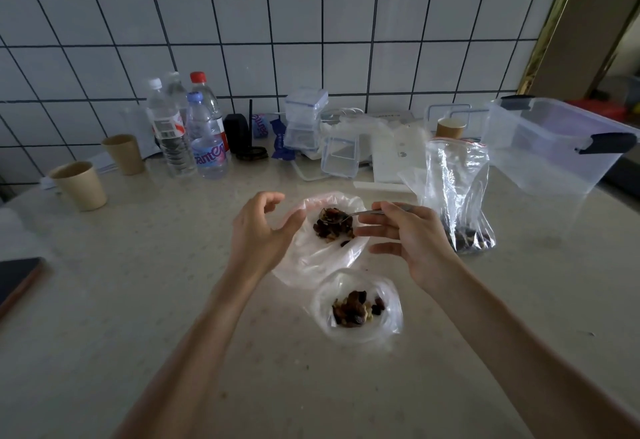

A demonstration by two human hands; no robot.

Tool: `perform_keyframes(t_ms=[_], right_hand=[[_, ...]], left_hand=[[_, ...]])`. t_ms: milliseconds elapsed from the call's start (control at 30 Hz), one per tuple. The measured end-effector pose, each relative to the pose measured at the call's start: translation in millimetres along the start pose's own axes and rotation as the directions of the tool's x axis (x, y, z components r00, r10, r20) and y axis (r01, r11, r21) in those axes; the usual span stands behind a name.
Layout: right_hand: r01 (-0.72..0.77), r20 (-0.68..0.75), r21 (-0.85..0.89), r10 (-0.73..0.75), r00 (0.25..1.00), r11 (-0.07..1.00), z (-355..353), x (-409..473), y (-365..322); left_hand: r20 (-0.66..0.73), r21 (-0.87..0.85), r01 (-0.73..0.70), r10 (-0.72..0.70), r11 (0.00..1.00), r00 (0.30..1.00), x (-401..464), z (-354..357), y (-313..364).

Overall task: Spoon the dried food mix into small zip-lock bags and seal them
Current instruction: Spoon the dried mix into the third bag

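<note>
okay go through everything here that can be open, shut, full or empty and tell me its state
far bag: open, mix inside
near bag: open, mix inside
zip-lock bag: upright, mix at bottom
spoon: loaded, over far bag
right hand: holds spoon
left hand: open, at far bag
storage bin: lidless

White wall tiles gridded dark, tan cups, dark brown food mix
</note>
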State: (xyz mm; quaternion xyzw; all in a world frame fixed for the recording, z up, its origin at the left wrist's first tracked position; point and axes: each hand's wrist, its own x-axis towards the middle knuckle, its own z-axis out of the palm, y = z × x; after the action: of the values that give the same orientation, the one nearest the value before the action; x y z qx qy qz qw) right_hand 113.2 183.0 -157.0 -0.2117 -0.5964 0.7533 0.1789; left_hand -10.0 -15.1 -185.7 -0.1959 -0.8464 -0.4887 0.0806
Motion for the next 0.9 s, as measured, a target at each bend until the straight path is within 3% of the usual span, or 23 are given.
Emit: perform_keyframes(t_ms=[167, 233, 467, 567, 667, 767, 900], right_hand=[[0.027, 0.067, -0.001, -0.027, 0.997, 1.0, -14.1, -17.1, -13.3], [0.032, 0.085, 0.006, -0.033, 0.996, 0.999, -23.9, -26.6, -15.8], [0.017, 0.135, 0.001, -0.017, 0.991, 1.0, -58.3, -59.7, -11.9], [0.013, 0.149, -0.037, -0.007, 0.989, 0.999, -65.9, -68.2, -4.6], [0.107, 0.189, -0.158, -0.076, 0.979, 0.982, -67.4, -70.2, 4.7], [0.353, 0.284, -0.397, -0.252, 0.925, 0.847, -68.6, -69.9, 12.8], [0.651, 0.509, -0.623, -0.408, 0.758, 0.433, -75.4, -73.1, 13.8]], left_hand=[[-0.069, 0.089, -0.216, 0.222, 0.972, 0.973, -24.9, -14.5, 22.9], [-0.02, 0.093, -0.261, 0.264, 0.961, 0.964, -38.5, -19.2, 30.3], [0.31, 0.166, -0.143, 0.086, 0.976, 0.947, -79.2, -9.5, 29.5], [0.303, 0.183, -0.146, 0.085, 0.972, 0.949, -80.9, -3.4, 26.5], [0.242, 0.169, -0.123, 0.08, 0.978, 0.967, -74.5, 1.3, 28.2], [0.214, 0.195, -0.106, 0.064, 0.975, 0.975, -71.2, 3.6, 29.8], [0.195, 0.251, -0.121, 0.072, 0.96, 0.978, -69.6, 6.2, 29.3]])
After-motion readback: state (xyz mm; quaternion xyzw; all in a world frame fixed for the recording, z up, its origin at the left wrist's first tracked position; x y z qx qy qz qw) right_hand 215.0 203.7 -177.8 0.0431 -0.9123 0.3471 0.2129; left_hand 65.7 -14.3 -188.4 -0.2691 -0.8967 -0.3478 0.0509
